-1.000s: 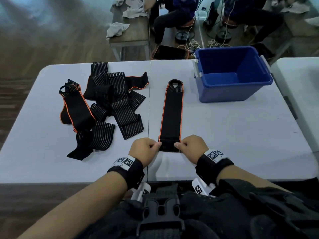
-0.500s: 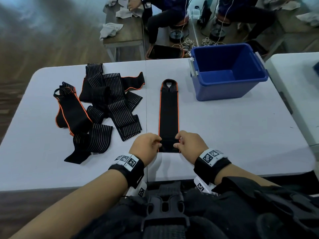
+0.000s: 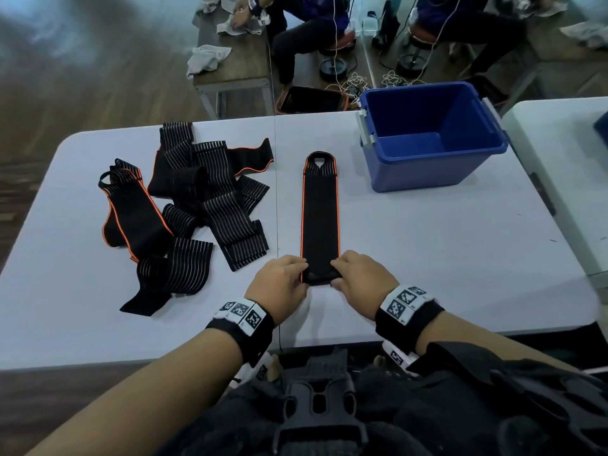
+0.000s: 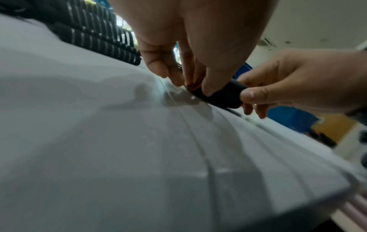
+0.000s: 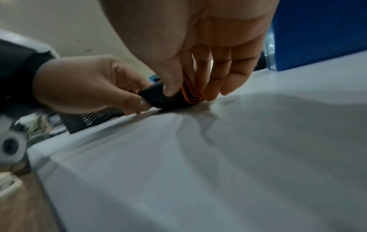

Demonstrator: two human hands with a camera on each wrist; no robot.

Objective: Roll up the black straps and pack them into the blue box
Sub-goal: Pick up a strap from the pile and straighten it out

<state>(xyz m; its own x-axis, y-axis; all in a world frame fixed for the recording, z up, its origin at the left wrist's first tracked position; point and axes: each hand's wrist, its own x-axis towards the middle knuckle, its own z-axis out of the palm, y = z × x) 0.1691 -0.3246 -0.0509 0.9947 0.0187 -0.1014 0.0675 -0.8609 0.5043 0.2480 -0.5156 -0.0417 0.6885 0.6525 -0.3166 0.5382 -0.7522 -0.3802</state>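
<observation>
A black strap with orange edging (image 3: 319, 212) lies flat and straight on the white table (image 3: 427, 251), its loop end pointing away from me. Its near end is curled into a small roll (image 3: 320, 274) (image 4: 222, 95) (image 5: 164, 97). My left hand (image 3: 283, 278) pinches the roll's left end and my right hand (image 3: 358, 278) pinches its right end, thumbs on top. The blue box (image 3: 431, 139) stands open at the far right of the table, nothing visible inside. A heap of loose black straps (image 3: 184, 205) lies to the left.
A second white table (image 3: 566, 166) adjoins on the right. Beyond the far edge stand a wooden bench with white cloths (image 3: 227, 60) and seated people (image 3: 309, 31) among cables. A black buckle harness (image 3: 316, 409) sits at my chest.
The roll at the strap's near end has grown a little and moved slightly away from me. Both hands have kept their pinch and crept forward with it.
</observation>
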